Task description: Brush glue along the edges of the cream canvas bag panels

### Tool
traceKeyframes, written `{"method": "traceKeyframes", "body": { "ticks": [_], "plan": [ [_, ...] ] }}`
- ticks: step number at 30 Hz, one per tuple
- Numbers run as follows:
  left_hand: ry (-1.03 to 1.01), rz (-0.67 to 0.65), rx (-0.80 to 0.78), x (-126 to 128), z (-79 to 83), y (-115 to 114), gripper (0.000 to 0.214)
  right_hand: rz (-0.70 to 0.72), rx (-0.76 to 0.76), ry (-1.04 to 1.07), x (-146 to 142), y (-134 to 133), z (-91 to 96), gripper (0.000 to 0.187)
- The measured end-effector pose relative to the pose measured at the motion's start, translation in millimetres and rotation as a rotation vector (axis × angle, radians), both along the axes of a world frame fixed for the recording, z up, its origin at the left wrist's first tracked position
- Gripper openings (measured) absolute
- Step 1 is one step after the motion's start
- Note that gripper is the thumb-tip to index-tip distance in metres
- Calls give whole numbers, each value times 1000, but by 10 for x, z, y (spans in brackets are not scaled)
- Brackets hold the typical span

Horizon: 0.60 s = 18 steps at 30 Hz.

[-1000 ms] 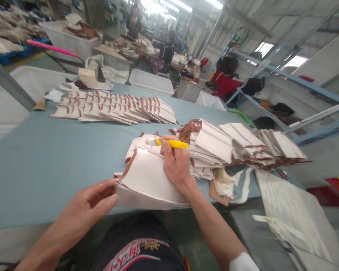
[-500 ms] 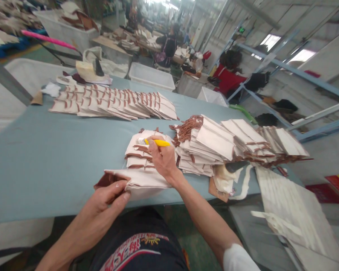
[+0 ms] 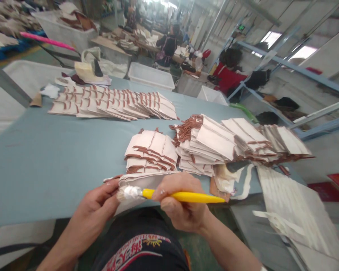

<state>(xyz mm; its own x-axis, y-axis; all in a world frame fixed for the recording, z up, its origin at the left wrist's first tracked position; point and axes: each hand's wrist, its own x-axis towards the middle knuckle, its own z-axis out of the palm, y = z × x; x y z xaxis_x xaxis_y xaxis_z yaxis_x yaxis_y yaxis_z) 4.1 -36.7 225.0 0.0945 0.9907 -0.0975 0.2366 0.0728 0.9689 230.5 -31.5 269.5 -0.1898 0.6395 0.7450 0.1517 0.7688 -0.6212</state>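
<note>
At the table's front edge, my left hand (image 3: 100,203) pinches the left end of a cream fabric piece (image 3: 149,175) with brown edging. My right hand (image 3: 183,197) grips a yellow-handled brush (image 3: 197,197), held level and pointing left. White paste coats its bristles (image 3: 130,192), which lie over the piece's left end, close to my left fingers. Whether the bristles touch the fabric, I cannot tell. Just beyond the piece lies a small overlapping stack of cream pieces (image 3: 152,146) with brown edges. Part of the held piece is hidden behind my right hand and the brush.
Fanned cream pieces (image 3: 110,101) lie along the far side of the blue-green table (image 3: 45,150). Taller stacks (image 3: 214,139) stand to the right, near a scrap-covered container (image 3: 223,178). White bins (image 3: 151,76) stand beyond the table. A person (image 3: 168,45) sits in the background.
My right hand has brought the brush from above the small stack down and toward me, to the held piece's left end. My left hand keeps its hold, its end of the piece now less open.
</note>
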Motion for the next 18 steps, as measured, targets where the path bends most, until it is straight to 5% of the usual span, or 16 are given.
{"method": "traceKeyframes", "body": {
  "ticks": [10, 18],
  "plan": [
    [-481, 59, -401, 82, 40, 16, 54, -152, 184, 45, -89, 173, -28, 15],
    [-460, 20, -381, 74, 90, 25, 43, -71, 176, -63, -102, 188, -33, 11]
  ]
}}
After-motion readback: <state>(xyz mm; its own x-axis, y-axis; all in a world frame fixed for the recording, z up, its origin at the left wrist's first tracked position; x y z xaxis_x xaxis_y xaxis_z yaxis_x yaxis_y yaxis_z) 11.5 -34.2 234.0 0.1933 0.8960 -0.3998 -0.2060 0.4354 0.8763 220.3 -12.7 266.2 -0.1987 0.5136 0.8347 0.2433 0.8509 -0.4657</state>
